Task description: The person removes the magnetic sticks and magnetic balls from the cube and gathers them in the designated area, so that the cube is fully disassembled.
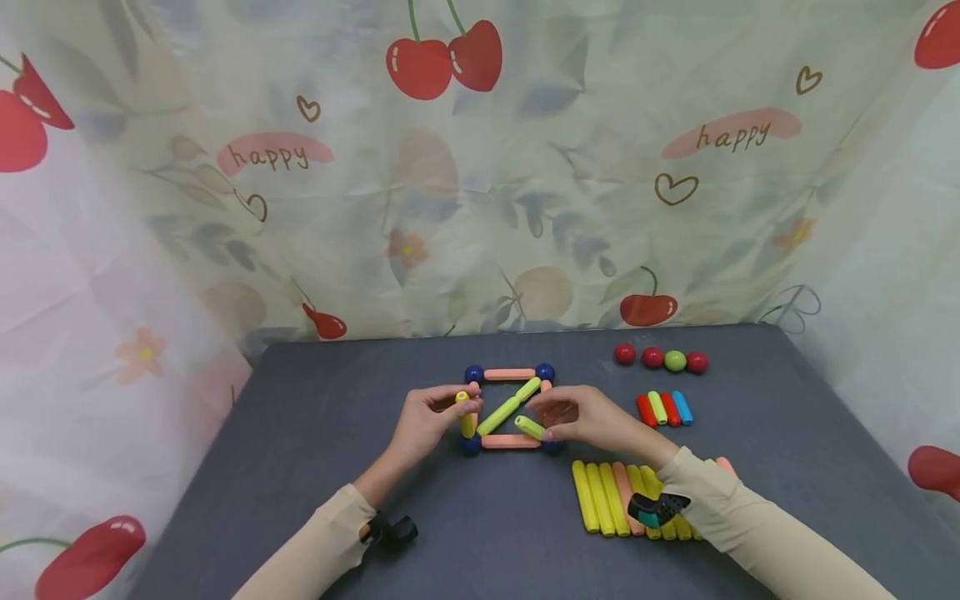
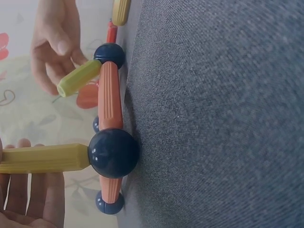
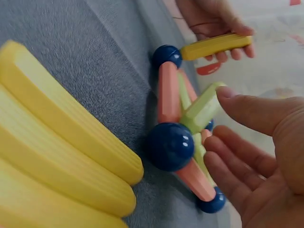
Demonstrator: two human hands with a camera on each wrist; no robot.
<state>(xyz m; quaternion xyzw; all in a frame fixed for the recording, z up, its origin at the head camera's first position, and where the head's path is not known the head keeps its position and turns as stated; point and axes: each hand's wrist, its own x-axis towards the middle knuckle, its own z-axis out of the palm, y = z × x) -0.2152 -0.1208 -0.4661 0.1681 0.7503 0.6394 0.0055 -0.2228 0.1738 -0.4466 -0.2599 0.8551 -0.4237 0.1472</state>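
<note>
My left hand [image 1: 423,417] pinches the upper end of a yellow rod [image 1: 467,417], which stands on the near-left blue ball [image 1: 471,447]. That ball is one corner of a square of blue balls and pink rods [image 1: 510,442] lying on the table. Light green rods [image 1: 498,417] run diagonally across the square. From the near-right blue ball [image 3: 171,146] a short light green rod [image 3: 203,108] leans up and inward. Around its free end my right hand [image 1: 588,417] is spread, thumb and fingers apart; whether the thumb touches the tip, I cannot tell.
A row of yellow rods [image 1: 603,500], with a few pink ones, lies under the right forearm on the dark table [image 1: 337,417]. Farther right are short red, green and blue rods [image 1: 657,408]. Red balls [image 1: 652,357] and a green ball [image 1: 675,361] sit behind them.
</note>
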